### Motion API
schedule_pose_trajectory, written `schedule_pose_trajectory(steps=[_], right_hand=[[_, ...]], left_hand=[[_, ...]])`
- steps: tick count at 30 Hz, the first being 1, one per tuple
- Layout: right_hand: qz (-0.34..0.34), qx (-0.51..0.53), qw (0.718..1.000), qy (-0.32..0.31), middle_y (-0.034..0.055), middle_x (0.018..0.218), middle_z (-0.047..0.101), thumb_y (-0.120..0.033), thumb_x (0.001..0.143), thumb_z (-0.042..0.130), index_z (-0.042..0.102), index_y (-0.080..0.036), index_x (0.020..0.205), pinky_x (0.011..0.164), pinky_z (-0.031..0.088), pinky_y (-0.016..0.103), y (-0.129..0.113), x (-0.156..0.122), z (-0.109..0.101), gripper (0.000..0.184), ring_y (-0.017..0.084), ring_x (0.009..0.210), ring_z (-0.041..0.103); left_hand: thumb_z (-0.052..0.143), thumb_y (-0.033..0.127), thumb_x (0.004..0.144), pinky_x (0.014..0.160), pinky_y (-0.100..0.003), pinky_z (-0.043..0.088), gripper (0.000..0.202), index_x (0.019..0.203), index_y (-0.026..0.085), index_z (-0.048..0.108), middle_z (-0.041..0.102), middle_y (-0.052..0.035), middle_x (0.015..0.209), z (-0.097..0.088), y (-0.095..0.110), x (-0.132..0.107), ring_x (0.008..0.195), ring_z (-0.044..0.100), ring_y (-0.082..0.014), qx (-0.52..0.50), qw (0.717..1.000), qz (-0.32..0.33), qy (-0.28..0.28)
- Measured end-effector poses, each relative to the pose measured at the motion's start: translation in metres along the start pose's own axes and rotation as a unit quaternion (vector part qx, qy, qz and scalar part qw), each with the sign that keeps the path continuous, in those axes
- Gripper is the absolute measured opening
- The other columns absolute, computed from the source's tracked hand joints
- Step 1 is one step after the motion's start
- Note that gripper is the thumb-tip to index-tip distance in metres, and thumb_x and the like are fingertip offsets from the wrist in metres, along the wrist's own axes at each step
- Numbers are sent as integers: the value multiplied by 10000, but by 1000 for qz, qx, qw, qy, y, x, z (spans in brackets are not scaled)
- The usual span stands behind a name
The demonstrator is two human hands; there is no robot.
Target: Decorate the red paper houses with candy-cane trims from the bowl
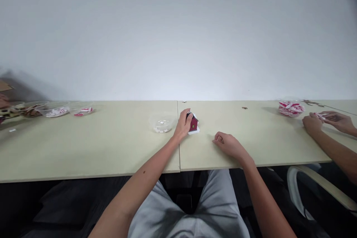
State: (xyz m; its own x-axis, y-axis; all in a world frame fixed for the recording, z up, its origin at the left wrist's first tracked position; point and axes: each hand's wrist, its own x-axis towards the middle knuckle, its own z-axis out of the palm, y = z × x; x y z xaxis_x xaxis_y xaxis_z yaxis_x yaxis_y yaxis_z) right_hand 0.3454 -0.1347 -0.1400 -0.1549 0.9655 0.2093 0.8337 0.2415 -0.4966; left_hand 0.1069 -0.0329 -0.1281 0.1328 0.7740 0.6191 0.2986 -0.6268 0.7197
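My left hand [183, 124] is stretched out over the table and its fingers wrap round a small red house model [193, 123] with a white base, which stands on the tabletop [111, 145]. My right hand [228, 144] rests on the table a little to the right, fingers curled loosely, nothing seen in it. A clear plastic bowl [162, 123] with small white pieces sits just left of my left hand.
At the far right another person's hands [326, 122] handle small red and white pieces beside a clear bowl of them [290, 108]. Several clear bowls with red, white and brown pieces [57, 111] line the far left. A chair armrest [320, 182] shows lower right.
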Motion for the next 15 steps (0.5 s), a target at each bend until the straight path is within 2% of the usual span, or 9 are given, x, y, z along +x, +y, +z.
schedule_pose_trajectory(steps=[4,7,10,15], right_hand=[[-48,101,994,19,2,744,677,-345,931,498,623,-253,941,648,413,303,-19,20,1,156,187,686,604],[-82,192,975,81,25,835,708,-416,951,501,648,-267,1020,691,464,333,-32,32,9,221,209,754,635],[-72,234,960,137,51,941,738,-448,930,550,679,-260,971,746,498,358,-35,37,19,232,215,789,652],[-37,289,942,164,50,983,744,-468,905,598,662,-255,990,694,515,339,-23,31,27,237,195,739,674]], left_hand=[[382,561,1021,1166,-423,378,501,1387,233,480,533,-116,1455,-7,0,2,1363,499,-230,-10,998,-65,-21],[415,568,1006,1093,-389,451,487,1349,235,511,591,-102,1399,-13,0,6,1274,577,-219,-2,994,-87,-65],[483,560,979,1034,-367,486,472,1309,226,539,629,-97,1332,-16,2,6,1194,614,-218,26,994,-56,-94],[510,549,971,982,-347,494,454,1258,206,586,627,-95,1257,-18,15,4,1149,601,-222,84,983,13,-161]])
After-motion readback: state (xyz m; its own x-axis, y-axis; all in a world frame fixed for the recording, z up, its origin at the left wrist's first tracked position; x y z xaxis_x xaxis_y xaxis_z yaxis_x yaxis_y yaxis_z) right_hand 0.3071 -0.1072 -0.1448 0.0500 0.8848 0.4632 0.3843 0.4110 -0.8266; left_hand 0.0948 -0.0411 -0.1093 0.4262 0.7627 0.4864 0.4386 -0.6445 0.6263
